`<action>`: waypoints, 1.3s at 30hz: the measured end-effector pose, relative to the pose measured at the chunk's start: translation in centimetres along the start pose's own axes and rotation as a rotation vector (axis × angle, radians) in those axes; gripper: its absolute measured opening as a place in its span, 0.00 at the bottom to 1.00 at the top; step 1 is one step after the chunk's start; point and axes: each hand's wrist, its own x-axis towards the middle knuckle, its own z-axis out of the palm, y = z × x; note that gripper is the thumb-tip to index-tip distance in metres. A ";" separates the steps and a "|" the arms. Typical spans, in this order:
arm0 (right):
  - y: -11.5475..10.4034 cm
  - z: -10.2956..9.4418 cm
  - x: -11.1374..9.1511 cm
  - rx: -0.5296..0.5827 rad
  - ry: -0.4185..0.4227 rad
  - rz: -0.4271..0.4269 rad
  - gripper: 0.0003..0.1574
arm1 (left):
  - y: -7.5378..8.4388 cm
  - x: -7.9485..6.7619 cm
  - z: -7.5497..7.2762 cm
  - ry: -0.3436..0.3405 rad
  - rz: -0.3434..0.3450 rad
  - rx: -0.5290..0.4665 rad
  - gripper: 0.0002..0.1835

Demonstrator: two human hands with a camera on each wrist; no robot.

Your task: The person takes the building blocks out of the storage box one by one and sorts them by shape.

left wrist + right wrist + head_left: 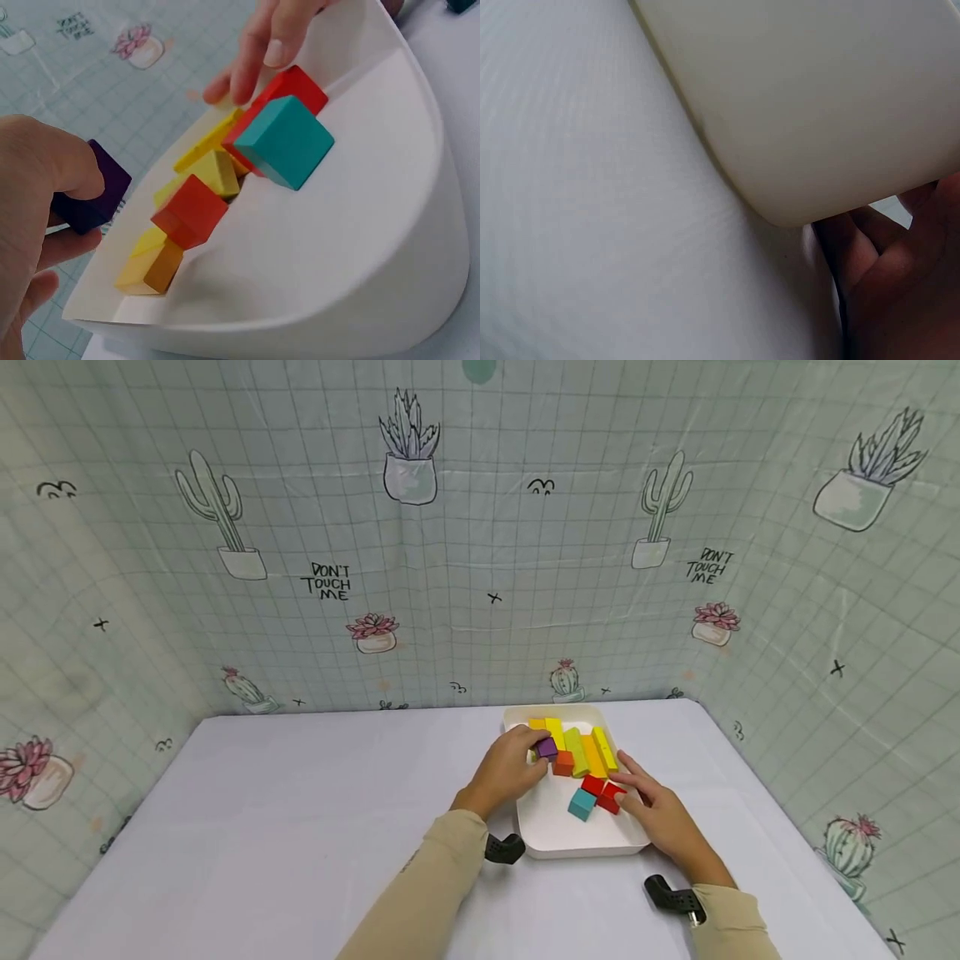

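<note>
My left hand [510, 766] pinches a purple block [547, 748] between thumb and fingers over the left side of a white tray [555, 835]. In the left wrist view, the purple block [96, 196] is raised beside the tray's wall. An orange-red block [563, 764] lies in the tray close to that hand. At the tray's right rim is my right hand [663, 817], fingers extended, thumb tip overlapping a red block [611, 798]. Another red block [592, 785] and a teal block [582, 804] sit beside it. The right wrist view shows right-hand fingers [859, 251] outside the tray.
Several long yellow and amber blocks [596, 756] lie in the back half of the tray. A white cloth covers the table [300, 827]. Behind it hangs a grid-patterned curtain [465, 543] with cactus drawings. Black wrist devices [505, 849] sit on both wrists.
</note>
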 end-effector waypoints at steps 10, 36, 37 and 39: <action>-0.1 -0.6 0.3 -0.033 -0.002 0.010 0.28 | 0.3 0.1 -0.6 0.023 0.005 -0.080 0.22; -0.1 -0.2 0.3 -0.037 -0.008 0.001 0.28 | -2.2 -2.0 -2.8 0.073 -0.059 -0.163 0.21; -0.1 -0.2 0.3 -0.034 -0.009 0.000 0.28 | -2.4 -2.0 -2.9 0.073 -0.059 -0.161 0.21; -0.1 0.1 0.4 -0.025 -0.013 0.001 0.29 | -2.9 -2.2 -3.1 0.073 -0.061 -0.152 0.21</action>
